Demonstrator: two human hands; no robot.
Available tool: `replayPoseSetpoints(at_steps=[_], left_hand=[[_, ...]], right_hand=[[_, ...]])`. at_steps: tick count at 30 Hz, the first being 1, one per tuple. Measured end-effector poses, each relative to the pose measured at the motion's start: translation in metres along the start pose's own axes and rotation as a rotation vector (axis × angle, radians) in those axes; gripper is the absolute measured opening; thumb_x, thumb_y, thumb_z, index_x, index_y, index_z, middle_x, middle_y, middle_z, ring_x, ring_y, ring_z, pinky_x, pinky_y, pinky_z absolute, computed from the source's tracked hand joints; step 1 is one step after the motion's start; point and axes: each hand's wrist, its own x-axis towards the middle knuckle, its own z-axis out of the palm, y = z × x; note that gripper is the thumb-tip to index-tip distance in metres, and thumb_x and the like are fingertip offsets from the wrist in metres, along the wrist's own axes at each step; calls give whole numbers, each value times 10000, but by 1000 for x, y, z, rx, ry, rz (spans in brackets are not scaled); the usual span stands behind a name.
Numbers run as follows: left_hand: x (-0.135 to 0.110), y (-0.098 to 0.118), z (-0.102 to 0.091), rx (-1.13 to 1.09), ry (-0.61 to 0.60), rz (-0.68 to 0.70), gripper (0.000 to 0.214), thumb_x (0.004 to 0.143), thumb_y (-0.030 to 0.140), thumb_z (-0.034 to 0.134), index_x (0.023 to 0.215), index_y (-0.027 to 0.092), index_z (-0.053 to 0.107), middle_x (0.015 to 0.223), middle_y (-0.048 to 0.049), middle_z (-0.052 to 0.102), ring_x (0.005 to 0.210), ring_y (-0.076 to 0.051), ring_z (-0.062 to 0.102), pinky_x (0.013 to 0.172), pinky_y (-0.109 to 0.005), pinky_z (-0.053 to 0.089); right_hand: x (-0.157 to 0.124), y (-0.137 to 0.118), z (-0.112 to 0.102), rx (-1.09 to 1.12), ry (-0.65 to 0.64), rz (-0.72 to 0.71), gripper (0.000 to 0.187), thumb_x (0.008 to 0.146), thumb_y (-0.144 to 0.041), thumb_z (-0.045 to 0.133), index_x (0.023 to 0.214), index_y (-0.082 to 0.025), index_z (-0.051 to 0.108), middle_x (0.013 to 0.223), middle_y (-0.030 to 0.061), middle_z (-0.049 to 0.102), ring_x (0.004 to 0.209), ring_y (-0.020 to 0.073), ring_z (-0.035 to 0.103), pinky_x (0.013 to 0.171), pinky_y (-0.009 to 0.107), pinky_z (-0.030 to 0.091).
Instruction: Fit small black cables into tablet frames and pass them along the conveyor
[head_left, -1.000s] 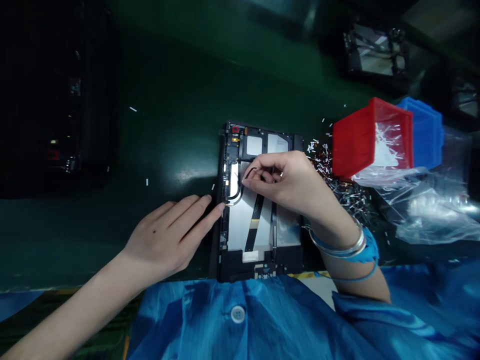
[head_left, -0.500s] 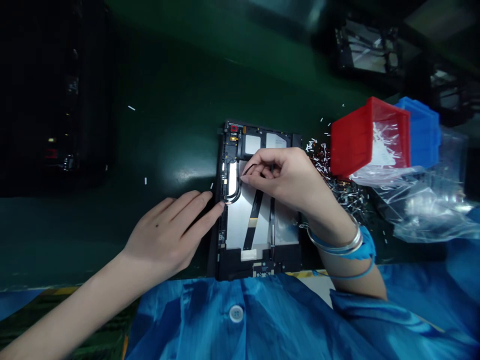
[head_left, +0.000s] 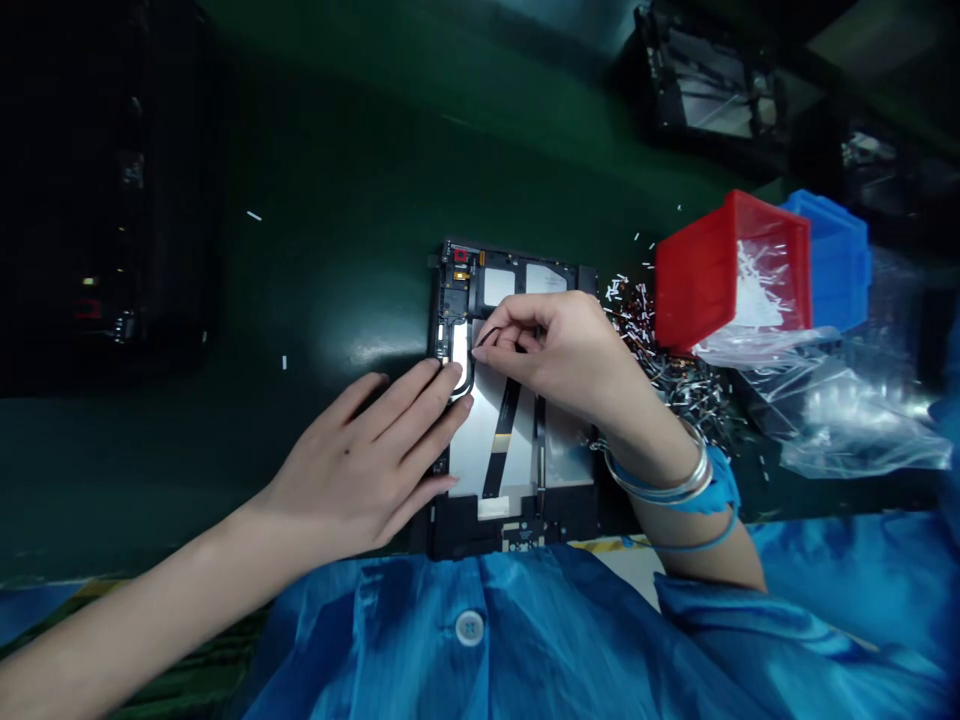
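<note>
Dim light covers the table — hazy glare near its middle, near-black shadow along its left edge. The clear bag glints; toward the far right corner, focus softens.

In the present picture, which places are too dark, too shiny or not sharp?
Head view, left: near-black shadow hides most detail; head view, centre: pale glare on the green table, beside the open device; head view, right: bright highlights on the clear plastic bag; head view, upper right: the devices look dim and soft.
</note>
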Motion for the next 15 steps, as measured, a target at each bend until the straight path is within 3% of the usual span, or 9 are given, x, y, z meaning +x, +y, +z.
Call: replayPoseSetpoints(at_steps=[7,15], left_hand=[[3,-4,-2,-8,-14,68,457,997,331,334,1329,67,503,1431,-105,470,1331,-289,437,967,-437,431],[8,-7,-7,-63,-12,90,434,992,295,342,1286,47,543,1371,-110,533,1272,-299,504,962,-456,427]], right_hand=[[1,-1,-1,-25,-11,-7,93,699,-71,638,666,-153,665,576,-30,597,560,86,489,558,253,310],[2,2,1,-17,16,-38,99,691,-80,631,645,-164,656,581,-35,590,544,74,472,537,245,315]])
